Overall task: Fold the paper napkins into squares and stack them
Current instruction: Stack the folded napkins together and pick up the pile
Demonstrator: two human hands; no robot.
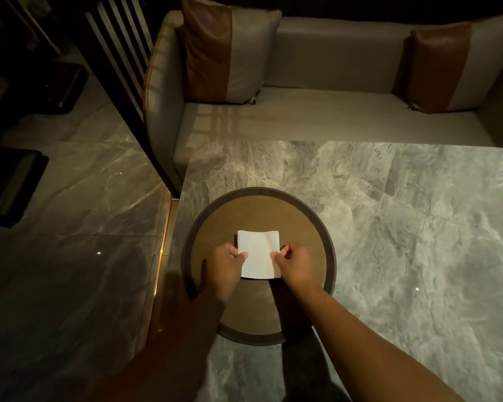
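1. White paper napkin (258,253), folded to a square, lies over the middle of a round brown tray (259,210) with a dark rim, on the grey marble tabletop (404,227).
2. The left hand (224,265) pinches the napkin's left edge and the right hand (295,264) pinches its right edge.
3. Layered edges show along its left side.
4. Beyond the tabletop stands a beige sofa (331,117).

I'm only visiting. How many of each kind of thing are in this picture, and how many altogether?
left hand and right hand, both pinching the napkins: 2
napkin pile, sheets too thin to count: 1
round tray: 1
marble table: 1
sofa: 1
cushions: 2
Total: 8
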